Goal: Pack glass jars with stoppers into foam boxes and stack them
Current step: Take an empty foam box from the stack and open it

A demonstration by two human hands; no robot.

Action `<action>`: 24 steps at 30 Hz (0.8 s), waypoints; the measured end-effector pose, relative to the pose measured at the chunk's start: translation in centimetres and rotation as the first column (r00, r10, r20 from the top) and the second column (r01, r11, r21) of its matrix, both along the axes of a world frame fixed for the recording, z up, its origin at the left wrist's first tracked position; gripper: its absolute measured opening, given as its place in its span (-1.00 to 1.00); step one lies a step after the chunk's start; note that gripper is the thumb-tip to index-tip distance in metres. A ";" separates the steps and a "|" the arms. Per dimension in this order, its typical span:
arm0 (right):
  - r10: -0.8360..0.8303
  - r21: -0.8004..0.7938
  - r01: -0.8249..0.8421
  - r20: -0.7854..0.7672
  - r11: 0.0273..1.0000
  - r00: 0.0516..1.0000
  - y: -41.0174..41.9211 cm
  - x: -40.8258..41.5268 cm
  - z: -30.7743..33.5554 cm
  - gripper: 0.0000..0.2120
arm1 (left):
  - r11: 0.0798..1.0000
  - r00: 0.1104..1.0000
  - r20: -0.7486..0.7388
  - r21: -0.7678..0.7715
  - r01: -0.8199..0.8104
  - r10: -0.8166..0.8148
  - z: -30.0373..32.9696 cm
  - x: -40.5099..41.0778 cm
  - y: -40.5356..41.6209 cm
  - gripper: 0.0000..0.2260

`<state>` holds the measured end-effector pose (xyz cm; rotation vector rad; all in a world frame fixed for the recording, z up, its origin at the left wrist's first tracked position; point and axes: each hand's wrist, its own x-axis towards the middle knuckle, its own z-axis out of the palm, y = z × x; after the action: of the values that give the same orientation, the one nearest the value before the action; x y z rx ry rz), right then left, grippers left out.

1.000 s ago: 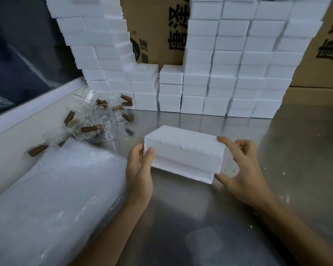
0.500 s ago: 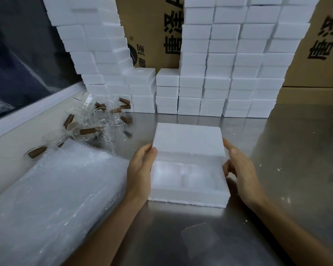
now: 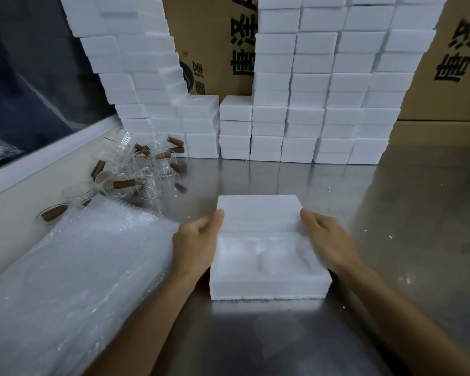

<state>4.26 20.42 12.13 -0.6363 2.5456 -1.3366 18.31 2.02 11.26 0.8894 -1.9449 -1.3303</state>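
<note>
Head view of a steel worktop (image 3: pixel 391 253). Near the middle of the front half lies a white foam box (image 3: pixel 269 278), its base resting flat on the worktop with two moulded hollows exposed. The foam lid (image 3: pixel 258 213) covers only the far part of the base, leaving the near part uncovered. The left hand (image 3: pixel 198 245) grips the lid's left edge, thumb on top and fingers curled against the side. The right hand (image 3: pixel 329 240) rests against the right side of the lid and base with fingers fairly straight; whether it pinches the foam cannot be told.

Along the left edge of the worktop lies a roll of bubble wrap (image 3: pixel 73 280). Beyond it, toward the far left corner, a loose heap of glass jars (image 3: pixel 144 172) lies on the worktop, brown stoppers (image 3: pixel 124 184) among them, some jars on their sides. Stacks of closed foam boxes (image 3: pixel 323 90) line the far edge, with printed cardboard cartons (image 3: pixel 215 50) standing behind them.
</note>
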 end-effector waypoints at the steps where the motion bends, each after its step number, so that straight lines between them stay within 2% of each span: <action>1: -0.030 0.013 0.030 -0.017 0.999 0.999 -0.2 0.1 -0.1 -0.71 | 1.000 1.000 0.006 -0.002 -0.026 0.026 -0.1 -0.1 -0.1 -0.71; 3: -0.043 0.013 0.043 -0.032 0.999 0.999 -0.2 0.1 -0.4 -0.81 | 0.998 0.998 -0.003 -0.006 -0.070 0.070 -0.3 -0.1 -0.1 -0.83; 5: -0.045 -0.026 0.044 -0.021 0.999 0.999 0.0 0.2 -0.4 -0.67 | 0.996 0.996 -0.022 -0.012 -0.083 0.083 -0.3 0.0 0.1 -0.89; 7: -0.038 -0.041 0.037 -0.027 0.998 0.999 0.0 0.4 -0.3 -0.61 | 0.997 0.998 -0.023 -0.033 -0.063 0.062 0.0 0.1 0.3 -0.82; 9: -0.035 -0.033 0.034 -0.035 0.999 0.999 -0.1 0.4 -0.3 -0.66 | 0.997 0.999 -0.019 -0.066 -0.031 0.030 -0.1 0.1 0.3 -0.74; 13: -0.039 -0.025 0.038 -0.013 0.999 0.999 -0.1 0.5 -0.3 -0.70 | 0.987 0.999 0.005 -0.156 -0.037 0.038 0.1 0.2 0.0 -0.77; 18: -0.028 -0.042 0.028 -0.005 0.999 1.000 -0.2 0.8 -0.2 -0.73 | 0.934 0.999 0.049 -0.354 0.039 -0.023 0.3 0.5 -0.4 -0.87; 21: -0.045 -0.048 0.043 -0.041 0.998 0.998 -0.6 1.1 -0.4 -0.73 | 0.925 0.995 0.092 -0.373 0.079 -0.048 0.4 0.6 -0.8 -0.83; 24: -0.041 -0.058 0.037 -0.066 0.998 0.997 -1.3 1.6 -0.3 -0.73 | 0.853 0.979 0.203 -0.504 0.136 -0.036 0.7 0.6 -1.2 -0.77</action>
<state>5.83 19.14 11.88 -0.6560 2.5937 -1.4289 18.95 0.79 12.01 0.6770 -2.3510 -0.7119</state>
